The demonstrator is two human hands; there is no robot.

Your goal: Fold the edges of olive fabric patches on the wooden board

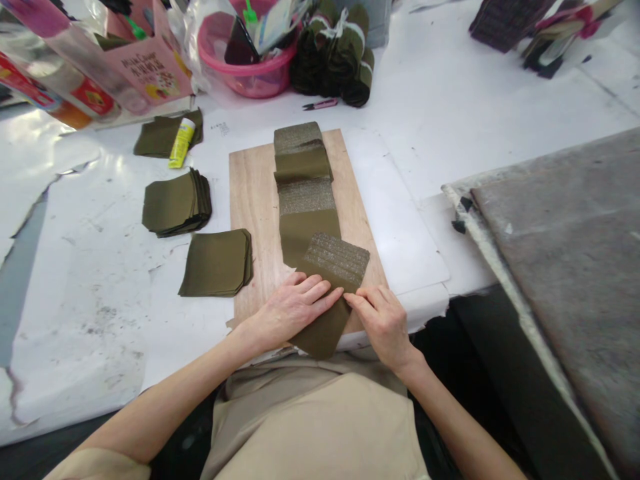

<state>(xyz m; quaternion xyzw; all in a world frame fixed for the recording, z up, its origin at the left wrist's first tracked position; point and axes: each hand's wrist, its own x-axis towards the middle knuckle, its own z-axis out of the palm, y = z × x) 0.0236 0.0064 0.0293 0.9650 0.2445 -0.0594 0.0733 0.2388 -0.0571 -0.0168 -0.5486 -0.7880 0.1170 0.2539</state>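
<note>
At the far middle, a round pink plastic basket (pixel 260 83) with a flat black phone (pixel 241 45) and a bright green tip (pixel 250 12) in it. Just left of that, a crinkly clear plastic bag (pixel 193 40), then a pink box with writing on its front (pixel 150 70). At the far left, a see-through bottle with a red label (pixel 95 93). Near the basket, a thin pink and black pen (pixel 320 105). At the far right, a dark purple-brown block (pixel 505 25). On the right, a big flat grey slab (pixel 560 220) with a pale edge.
</note>
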